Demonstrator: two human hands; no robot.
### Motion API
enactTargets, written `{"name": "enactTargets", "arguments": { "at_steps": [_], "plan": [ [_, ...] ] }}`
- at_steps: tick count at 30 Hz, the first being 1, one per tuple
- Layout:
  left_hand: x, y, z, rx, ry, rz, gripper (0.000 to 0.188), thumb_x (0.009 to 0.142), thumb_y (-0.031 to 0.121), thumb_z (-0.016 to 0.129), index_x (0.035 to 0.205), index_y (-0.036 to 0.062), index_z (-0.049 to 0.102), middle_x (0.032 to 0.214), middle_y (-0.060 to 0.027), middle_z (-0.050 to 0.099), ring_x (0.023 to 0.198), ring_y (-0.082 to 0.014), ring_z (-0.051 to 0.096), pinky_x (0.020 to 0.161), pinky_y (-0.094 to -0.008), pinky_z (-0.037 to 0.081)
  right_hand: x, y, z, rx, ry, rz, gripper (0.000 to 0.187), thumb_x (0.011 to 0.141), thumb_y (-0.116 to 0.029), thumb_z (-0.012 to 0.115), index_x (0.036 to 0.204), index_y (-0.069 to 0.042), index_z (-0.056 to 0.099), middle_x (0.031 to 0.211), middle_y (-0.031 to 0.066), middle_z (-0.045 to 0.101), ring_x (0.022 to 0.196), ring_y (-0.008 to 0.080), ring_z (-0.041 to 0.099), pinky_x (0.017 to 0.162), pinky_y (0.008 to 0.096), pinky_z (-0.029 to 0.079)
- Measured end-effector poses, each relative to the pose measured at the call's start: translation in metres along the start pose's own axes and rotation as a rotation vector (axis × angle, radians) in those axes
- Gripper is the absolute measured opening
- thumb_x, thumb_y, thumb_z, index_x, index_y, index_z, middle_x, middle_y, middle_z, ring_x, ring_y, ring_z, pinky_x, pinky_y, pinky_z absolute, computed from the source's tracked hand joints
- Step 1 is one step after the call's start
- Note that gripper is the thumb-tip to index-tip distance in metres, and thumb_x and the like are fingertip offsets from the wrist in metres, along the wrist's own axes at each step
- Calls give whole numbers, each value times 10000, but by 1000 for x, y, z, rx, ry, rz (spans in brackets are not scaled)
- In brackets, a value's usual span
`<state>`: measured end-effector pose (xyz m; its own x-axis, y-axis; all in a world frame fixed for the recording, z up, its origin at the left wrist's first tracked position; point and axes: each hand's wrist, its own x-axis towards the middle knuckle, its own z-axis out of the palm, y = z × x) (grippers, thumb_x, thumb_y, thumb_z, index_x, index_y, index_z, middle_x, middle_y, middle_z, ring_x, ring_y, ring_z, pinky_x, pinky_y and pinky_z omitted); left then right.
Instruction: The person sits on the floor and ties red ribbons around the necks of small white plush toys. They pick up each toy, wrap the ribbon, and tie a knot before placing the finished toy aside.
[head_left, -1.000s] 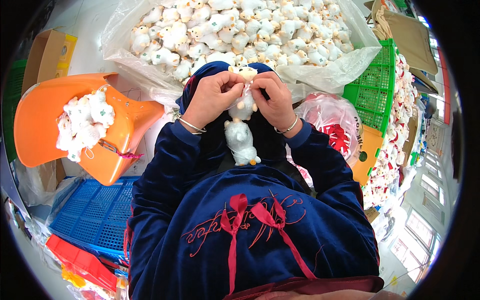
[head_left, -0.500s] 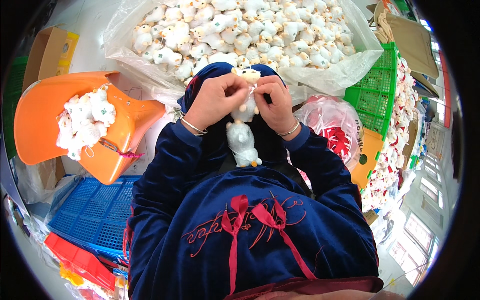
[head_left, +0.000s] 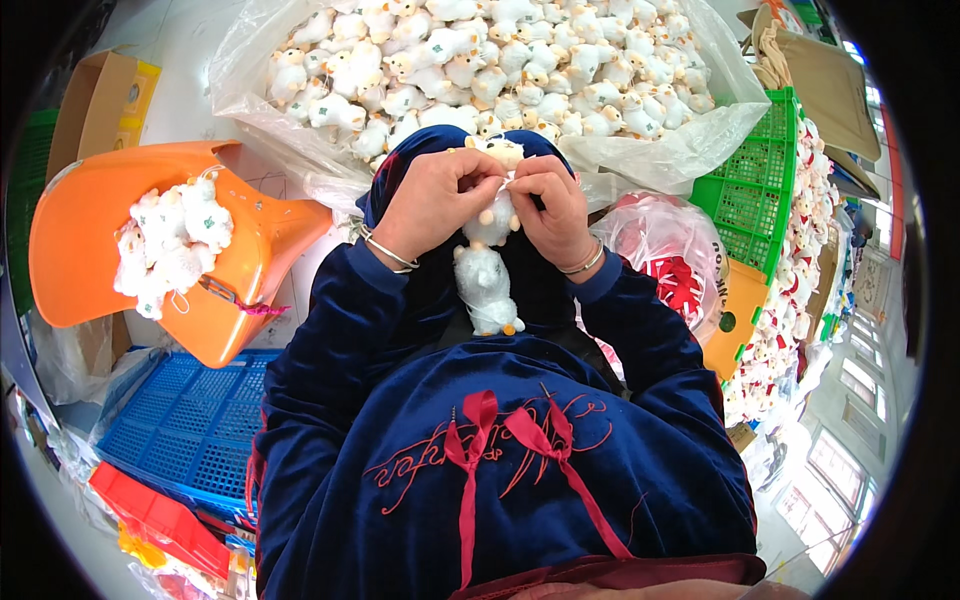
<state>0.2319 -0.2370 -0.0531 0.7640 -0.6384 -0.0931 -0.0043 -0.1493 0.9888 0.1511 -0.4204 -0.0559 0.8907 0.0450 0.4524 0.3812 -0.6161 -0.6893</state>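
A small white plush animal (head_left: 488, 222) with a cream head sits upright between my knees. At its neck, my left hand (head_left: 432, 203) and my right hand (head_left: 553, 208) meet, fingertips almost touching. Both are closed in a pinch on a thin white ribbon (head_left: 509, 181) at the neck, mostly hidden by the fingers. Closer to me, a second white plush toy (head_left: 482, 284) lies on my lap with its orange-tipped foot toward my belly; neither hand touches it.
Beyond my knees, a large clear plastic bag (head_left: 245, 85) holds a heap of similar plush toys. Several more lie on an orange chair (head_left: 80, 240) at left, above a blue crate (head_left: 190, 420). Green crate (head_left: 745, 190) and pink-filled plastic bag (head_left: 655, 225) stand at right.
My fingertips have come closer together at the toy's neck, and the right fingers have closed inward. The toys have hardly moved.
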Motion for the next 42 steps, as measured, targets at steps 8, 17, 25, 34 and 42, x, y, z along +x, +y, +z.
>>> {"name": "enactTargets", "arguments": {
  "at_steps": [8,17,25,34,42],
  "plan": [
    [-1,2,4,-28,30,-8,138,896,105,689,961,-16,701,804,-62,705,688,-100,627,648,-246,514,-1,-1,-4,-29,-6,3,212,818,71,742,988,-32,667,972,107,654,829,259,652,701,319,532],
    [-2,0,5,-17,22,-20,126,920,105,691,978,-6,687,804,8,663,700,-41,567,641,-205,483,-2,-4,-7,-49,-28,23,216,828,75,728,1007,-32,671,978,110,661,838,261,659,712,323,535],
    [-5,-5,7,-17,71,-27,67,928,72,642,940,6,640,783,21,626,685,-35,545,624,-202,469,-4,-9,-3,10,66,114,239,806,110,692,987,-23,611,954,120,655,832,276,660,728,331,533],
    [-9,-10,-2,-235,21,-222,109,988,103,546,993,13,607,797,-8,623,671,-63,577,598,-222,477,-12,-5,-17,67,108,282,236,820,118,661,997,-25,598,977,98,639,768,157,627,701,256,517],
    [-6,1,5,-131,190,-85,319,1010,269,593,922,-32,648,731,-61,623,676,-110,580,644,-277,473,-17,-16,-9,543,234,479,218,922,70,534,1125,-11,533,1054,106,652,878,130,581,822,271,503]
  ]
}}
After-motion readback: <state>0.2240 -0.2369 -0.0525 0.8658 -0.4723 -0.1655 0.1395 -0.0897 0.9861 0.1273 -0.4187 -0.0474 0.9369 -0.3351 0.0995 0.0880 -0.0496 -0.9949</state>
